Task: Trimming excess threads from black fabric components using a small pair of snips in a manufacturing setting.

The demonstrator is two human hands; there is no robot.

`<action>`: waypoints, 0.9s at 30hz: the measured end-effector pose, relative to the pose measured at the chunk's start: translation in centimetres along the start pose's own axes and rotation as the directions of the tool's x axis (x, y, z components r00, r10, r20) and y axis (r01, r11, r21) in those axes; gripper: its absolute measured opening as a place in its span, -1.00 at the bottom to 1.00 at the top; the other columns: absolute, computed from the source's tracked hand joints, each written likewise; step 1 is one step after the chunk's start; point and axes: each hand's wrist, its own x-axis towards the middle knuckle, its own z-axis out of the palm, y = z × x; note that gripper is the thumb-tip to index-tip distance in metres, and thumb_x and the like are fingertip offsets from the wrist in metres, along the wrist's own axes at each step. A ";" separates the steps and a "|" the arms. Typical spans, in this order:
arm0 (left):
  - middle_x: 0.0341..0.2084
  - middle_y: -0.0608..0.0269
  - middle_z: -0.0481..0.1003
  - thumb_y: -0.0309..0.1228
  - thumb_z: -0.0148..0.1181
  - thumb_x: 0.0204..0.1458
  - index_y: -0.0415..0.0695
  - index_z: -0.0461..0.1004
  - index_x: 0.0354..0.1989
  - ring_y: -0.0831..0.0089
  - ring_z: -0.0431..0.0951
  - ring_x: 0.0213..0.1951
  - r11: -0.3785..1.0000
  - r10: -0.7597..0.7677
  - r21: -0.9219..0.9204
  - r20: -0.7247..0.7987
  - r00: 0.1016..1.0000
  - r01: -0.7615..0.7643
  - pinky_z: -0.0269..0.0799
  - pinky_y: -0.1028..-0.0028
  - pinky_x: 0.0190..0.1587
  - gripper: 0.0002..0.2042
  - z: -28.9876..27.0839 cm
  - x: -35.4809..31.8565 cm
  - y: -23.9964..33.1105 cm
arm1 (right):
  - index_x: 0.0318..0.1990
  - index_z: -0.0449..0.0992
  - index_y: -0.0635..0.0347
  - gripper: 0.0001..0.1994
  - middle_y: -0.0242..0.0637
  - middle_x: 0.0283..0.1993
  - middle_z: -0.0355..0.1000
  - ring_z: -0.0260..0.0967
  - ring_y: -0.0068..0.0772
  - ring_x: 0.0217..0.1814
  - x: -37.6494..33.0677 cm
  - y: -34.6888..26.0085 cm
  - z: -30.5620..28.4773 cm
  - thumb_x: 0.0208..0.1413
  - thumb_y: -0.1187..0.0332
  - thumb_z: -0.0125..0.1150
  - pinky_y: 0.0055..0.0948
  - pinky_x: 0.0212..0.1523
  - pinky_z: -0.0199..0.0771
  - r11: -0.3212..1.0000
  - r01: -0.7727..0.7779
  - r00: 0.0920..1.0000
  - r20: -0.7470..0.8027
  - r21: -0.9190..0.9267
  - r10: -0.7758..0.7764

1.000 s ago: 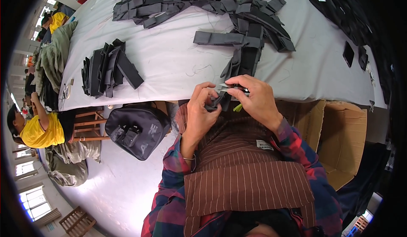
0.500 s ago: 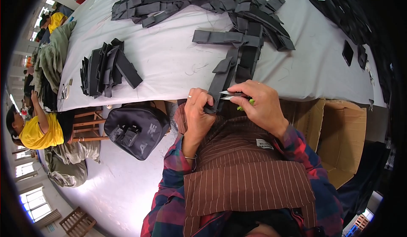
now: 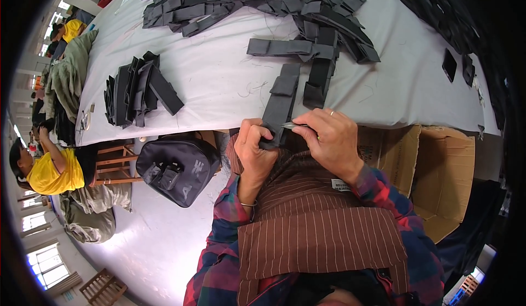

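Observation:
My left hand [image 3: 256,146] is closed on the near end of a dark grey fabric strip [image 3: 280,100], which runs out over the table edge. The strip has a folded flap partway along it. My right hand [image 3: 330,140] is wrapped round thread snips [image 3: 289,125]. Only their pale blade tips show, touching or just over the strip beside my left fingers; the handle is mostly hidden in my palm. Just beyond, another dark strip [image 3: 319,78] hangs down from a heap of similar strips [image 3: 219,4].
A smaller stack of strips [image 3: 139,89] stands on the left of the white-covered table [image 3: 213,81]. A phone [image 3: 449,65] lies at the right. Below are a black backpack [image 3: 178,169] and an open cardboard box [image 3: 441,174]. A person in yellow [image 3: 55,169] works at the left.
The snips' blades, spread beside the strip before, now appear closer together at it. The strip's far end has shifted left, apart from the neighbouring strip.

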 end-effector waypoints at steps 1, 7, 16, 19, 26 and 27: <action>-0.47 0.13 0.41 -0.77 0.22 -0.42 -0.15 0.31 -0.54 0.21 0.47 -0.43 1.000 0.013 0.013 -0.022 1.000 -0.012 0.38 0.42 -0.40 -0.71 0.1 -0.1 0.0 | -0.39 0.54 0.09 -0.91 -0.38 -0.48 0.44 0.39 -0.25 -0.44 -0.1 0.0 0.1 -0.05 0.35 0.32 -0.33 -0.43 0.32 1.000 -0.012 1.000 0.003 0.005 0.012; -0.38 0.11 0.47 -0.77 0.26 -0.42 -0.15 0.32 -0.54 0.28 0.49 -0.39 0.998 0.053 0.040 -0.130 0.990 -0.048 0.41 0.46 -0.35 -0.70 0.4 -0.9 -0.3 | -0.40 0.53 0.10 -0.92 -0.35 -0.48 0.45 0.41 -0.23 -0.44 0.2 -0.3 0.2 -0.02 0.35 0.29 -0.32 -0.45 0.34 0.995 -0.089 0.996 0.037 0.054 0.087; -0.36 0.10 0.43 -0.76 0.29 -0.44 -0.15 0.33 -0.52 0.25 0.50 -0.33 0.994 0.101 0.044 -0.157 0.982 -0.096 0.44 0.43 -0.29 -0.68 0.5 -1.1 -0.4 | -0.32 0.50 0.09 -0.88 -0.33 -0.45 0.43 0.41 -0.22 -0.41 1.0 -1.3 0.6 0.01 0.34 0.27 -0.30 -0.45 0.35 0.998 -0.062 0.997 0.049 0.032 0.061; -0.40 0.13 0.39 -0.75 0.31 -0.45 -0.16 0.35 -0.52 0.22 0.52 -0.30 0.994 0.108 0.023 -0.134 0.985 -0.106 0.45 0.42 -0.28 -0.68 0.4 -1.2 -0.6 | -0.32 0.48 0.09 -0.87 -0.34 -0.45 0.41 0.40 -0.22 -0.42 1.2 -1.7 0.9 0.01 0.33 0.27 -0.28 -0.44 0.35 1.000 -0.024 0.999 0.048 -0.019 0.025; -0.43 0.14 0.36 -0.73 0.33 -0.44 -0.16 0.35 -0.53 0.18 0.53 -0.29 0.995 0.093 -0.013 -0.129 0.987 -0.095 0.47 0.38 -0.29 -0.70 0.8 -1.3 -0.2 | -0.39 0.45 0.06 -0.89 -0.36 -0.50 0.36 0.37 -0.24 -0.44 1.5 -2.1 1.8 0.01 0.31 0.25 -0.29 -0.44 0.33 0.995 0.037 0.999 0.041 -0.089 -0.033; -0.43 0.14 0.36 -0.73 0.33 -0.44 -0.16 0.35 -0.53 0.18 0.53 -0.29 0.995 0.092 -0.013 -0.129 0.987 -0.095 0.47 0.38 -0.29 -0.70 0.8 -1.3 -0.3 | -0.39 0.45 0.06 -0.89 -0.36 -0.50 0.36 0.37 -0.24 -0.44 1.5 -2.0 1.8 0.01 0.31 0.25 -0.29 -0.44 0.33 0.995 0.037 0.999 0.042 -0.089 -0.033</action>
